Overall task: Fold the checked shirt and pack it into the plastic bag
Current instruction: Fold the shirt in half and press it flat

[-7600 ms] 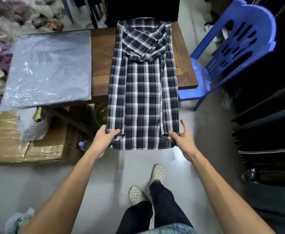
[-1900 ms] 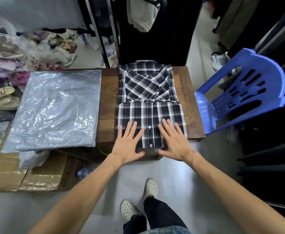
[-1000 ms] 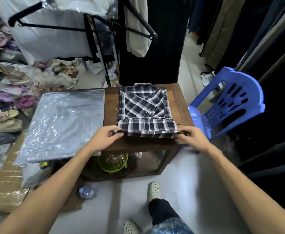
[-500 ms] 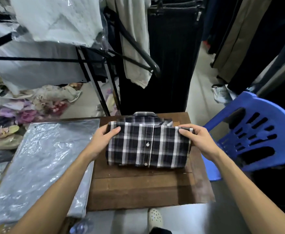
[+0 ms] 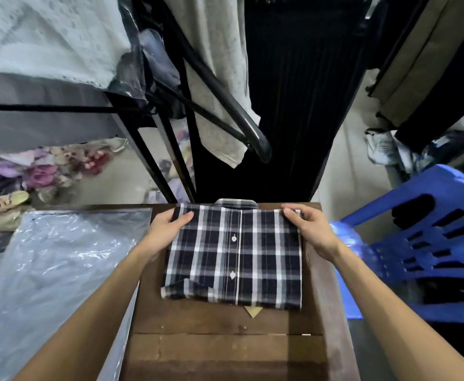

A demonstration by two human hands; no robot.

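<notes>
A: Counter (image 5: 225, 350)?
B: Carrying shirt (image 5: 236, 259), now doubled over into a compact rectangle; folding apparently finished.
A: Bag (image 5: 49, 270)?
B: Flat alongside, untouched.
A: Hands?
B: Left (image 5: 167, 229), right (image 5: 310, 229), both pinching far corners.

A brown wooden table (image 5: 225, 350) stands in the foreground, with a blue plastic chair (image 5: 428, 243) just beside its right edge, a black metal clothes rack (image 5: 170, 149) and a hanging grey garment (image 5: 219, 78) behind it, and assorted shoes (image 5: 11, 199) at far left.
</notes>
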